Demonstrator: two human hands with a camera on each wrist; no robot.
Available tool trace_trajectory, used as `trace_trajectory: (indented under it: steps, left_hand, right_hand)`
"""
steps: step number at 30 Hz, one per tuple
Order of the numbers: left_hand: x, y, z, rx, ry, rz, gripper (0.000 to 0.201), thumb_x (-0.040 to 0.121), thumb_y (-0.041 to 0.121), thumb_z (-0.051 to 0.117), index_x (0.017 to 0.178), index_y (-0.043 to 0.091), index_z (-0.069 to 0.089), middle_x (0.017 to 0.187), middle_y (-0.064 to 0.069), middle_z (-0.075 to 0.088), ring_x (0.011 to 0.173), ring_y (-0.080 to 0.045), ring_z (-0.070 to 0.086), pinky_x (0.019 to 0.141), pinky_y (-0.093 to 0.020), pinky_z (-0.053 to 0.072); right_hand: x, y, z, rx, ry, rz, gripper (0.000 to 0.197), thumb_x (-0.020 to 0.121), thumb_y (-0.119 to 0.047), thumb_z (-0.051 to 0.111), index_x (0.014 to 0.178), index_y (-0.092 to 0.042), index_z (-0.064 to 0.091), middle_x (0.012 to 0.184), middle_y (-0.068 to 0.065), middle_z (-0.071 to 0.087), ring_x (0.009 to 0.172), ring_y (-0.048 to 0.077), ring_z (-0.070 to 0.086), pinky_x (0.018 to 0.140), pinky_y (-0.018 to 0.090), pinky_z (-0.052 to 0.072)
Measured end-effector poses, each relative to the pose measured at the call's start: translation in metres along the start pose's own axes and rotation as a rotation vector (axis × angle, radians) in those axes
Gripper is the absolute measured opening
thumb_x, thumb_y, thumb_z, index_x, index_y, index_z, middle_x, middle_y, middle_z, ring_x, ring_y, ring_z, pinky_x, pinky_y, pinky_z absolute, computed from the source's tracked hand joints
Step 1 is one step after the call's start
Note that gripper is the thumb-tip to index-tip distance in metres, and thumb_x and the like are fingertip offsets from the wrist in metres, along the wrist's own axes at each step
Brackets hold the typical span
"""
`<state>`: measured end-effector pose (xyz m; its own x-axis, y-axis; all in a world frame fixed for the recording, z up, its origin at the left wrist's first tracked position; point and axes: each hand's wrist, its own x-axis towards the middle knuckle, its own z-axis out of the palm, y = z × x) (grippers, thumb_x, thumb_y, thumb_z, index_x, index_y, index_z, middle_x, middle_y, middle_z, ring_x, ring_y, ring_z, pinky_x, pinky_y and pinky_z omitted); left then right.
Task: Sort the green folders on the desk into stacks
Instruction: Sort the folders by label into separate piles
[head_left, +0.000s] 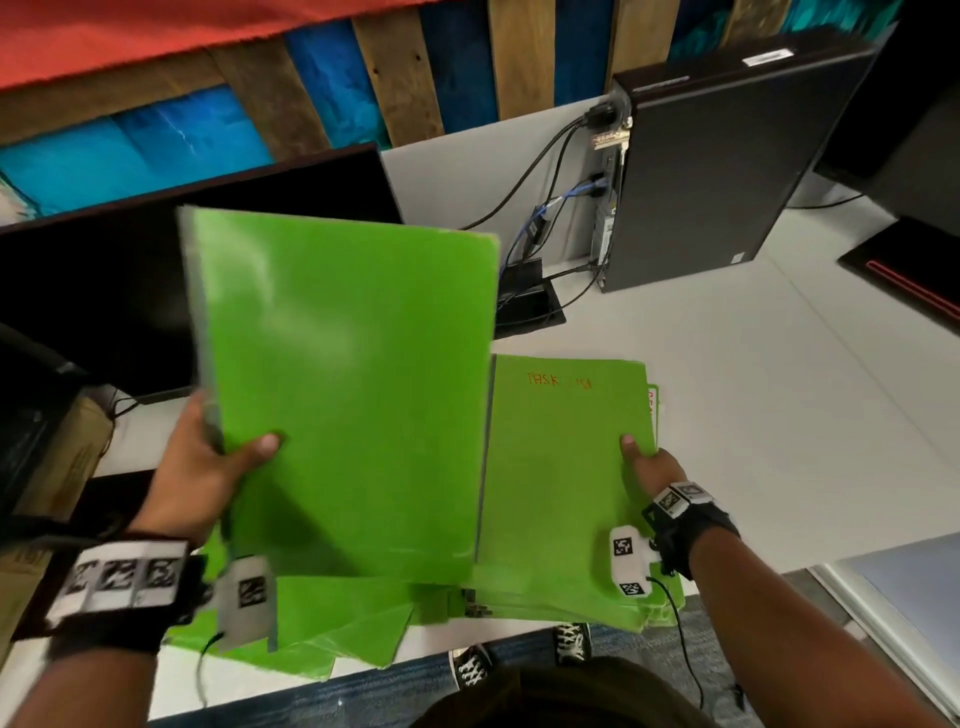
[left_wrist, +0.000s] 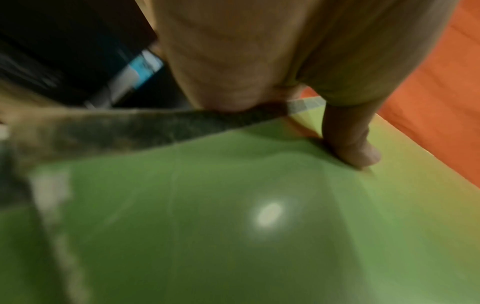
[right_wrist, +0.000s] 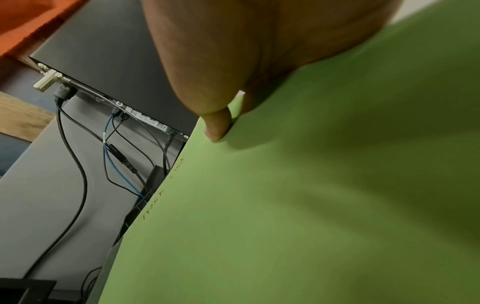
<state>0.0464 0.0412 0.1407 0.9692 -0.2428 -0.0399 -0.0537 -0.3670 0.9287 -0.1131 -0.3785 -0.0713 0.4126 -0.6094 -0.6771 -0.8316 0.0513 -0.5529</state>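
Observation:
My left hand grips a plain green folder by its left edge, thumb on the front, lifted and tilted above the desk; the same folder fills the left wrist view under my thumb. My right hand pinches the right edge of another green folder with red writing near its top, thumb on its cover; this folder also shows in the right wrist view. It lies on top of a stack of green folders. More green folders lie fanned loosely at the desk's front edge under the lifted one.
A black computer tower stands at the back right on the white desk, with cables running to a black box. A dark monitor stands at the left. A cardboard box sits at far left.

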Motion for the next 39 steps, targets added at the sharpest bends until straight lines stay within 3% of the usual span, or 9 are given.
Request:
trace_trajectory:
  steps: [5,7,9,13,21,26,31,35,39]
  left_hand:
    - [0.024,-0.007,0.117,-0.021,-0.140,0.018,0.075,0.066,-0.005,0.079,0.130,0.013,0.044,0.126,-0.009,0.060,0.115,-0.022,0.059,0.102,-0.040,0.046]
    - [0.029,-0.026,0.157,0.066,-0.176,-0.036,0.079,0.064,0.009,0.083,0.133,0.014,0.044,0.130,-0.007,0.058,0.121,-0.025,0.055,0.106,-0.044,0.042]
    - [0.030,-0.041,0.186,0.193,-0.167,-0.134,0.082,0.066,0.022,0.084,0.137,0.018,0.042,0.135,-0.006,0.056,0.125,-0.027,0.052,0.106,-0.041,0.041]
    - [0.026,-0.066,0.221,0.374,-0.090,-0.349,0.069,0.079,0.019,0.074,0.140,0.015,0.042,0.139,-0.009,0.051,0.125,-0.029,0.051,0.102,-0.039,0.043]
    - [0.018,-0.086,0.245,0.397,-0.121,-0.333,0.053,0.082,0.012,0.068,0.133,0.014,0.052,0.129,-0.008,0.058,0.117,-0.027,0.057,0.097,-0.032,0.046]
    - [0.019,-0.093,0.228,0.350,-0.211,-0.282,0.048,0.081,0.018,0.071,0.127,0.020,0.057,0.127,-0.006,0.053,0.117,-0.022,0.054,0.100,-0.035,0.046]
    - [0.024,-0.118,0.152,0.498,0.080,-0.282,0.048,0.078,0.014,0.073,0.124,0.013,0.059,0.131,-0.015,0.051,0.125,-0.031,0.047,0.108,-0.040,0.038]
    - [0.005,-0.147,0.075,0.677,0.358,-0.597,0.079,0.069,0.028,0.080,0.135,0.004,0.045,0.140,-0.023,0.040,0.131,-0.040,0.036,0.109,-0.048,0.032]
    - [-0.013,-0.183,0.027,0.680,0.281,-0.907,0.095,0.061,0.054,0.080,0.134,0.007,0.044,0.135,-0.023,0.046,0.125,-0.040,0.044,0.105,-0.051,0.038]
  right_hand:
    - [0.003,0.000,-0.008,-0.006,-0.078,-0.004,0.065,0.088,-0.056,0.047,0.128,-0.004,0.055,0.127,0.019,0.060,0.112,0.035,0.059,0.094,0.036,0.045]
    - [0.006,0.000,-0.010,0.005,-0.111,-0.003,0.062,0.089,-0.052,0.048,0.126,-0.003,0.056,0.126,0.020,0.061,0.111,0.034,0.060,0.095,0.036,0.045]
    - [0.005,0.000,-0.012,0.013,-0.133,-0.003,0.056,0.093,-0.045,0.047,0.126,0.000,0.056,0.126,0.021,0.060,0.112,0.034,0.059,0.090,0.032,0.042]
    - [0.006,0.006,-0.011,0.055,-0.167,0.003,0.053,0.095,-0.038,0.044,0.128,0.002,0.053,0.129,0.022,0.058,0.114,0.034,0.057,0.085,0.030,0.039]
    - [-0.002,0.001,-0.007,0.119,-0.085,0.040,0.069,0.094,-0.054,0.037,0.134,0.002,0.048,0.136,0.023,0.051,0.123,0.036,0.051,0.097,0.034,0.038]
    - [-0.008,-0.009,-0.005,0.094,-0.021,0.057,0.071,0.087,-0.051,0.056,0.132,0.003,0.050,0.136,0.023,0.053,0.125,0.036,0.051,0.100,0.036,0.040]
    - [-0.007,-0.008,-0.001,0.056,0.004,0.067,0.068,0.086,-0.050,0.058,0.130,0.002,0.053,0.133,0.022,0.056,0.121,0.037,0.054,0.098,0.036,0.042]
    - [-0.007,-0.012,0.004,0.016,0.047,0.080,0.068,0.085,-0.050,0.058,0.129,0.003,0.054,0.132,0.024,0.056,0.119,0.039,0.055,0.098,0.038,0.042]
    - [-0.008,-0.016,0.010,-0.015,0.094,0.102,0.072,0.084,-0.052,0.059,0.127,0.005,0.053,0.131,0.026,0.056,0.118,0.041,0.055,0.099,0.042,0.043]
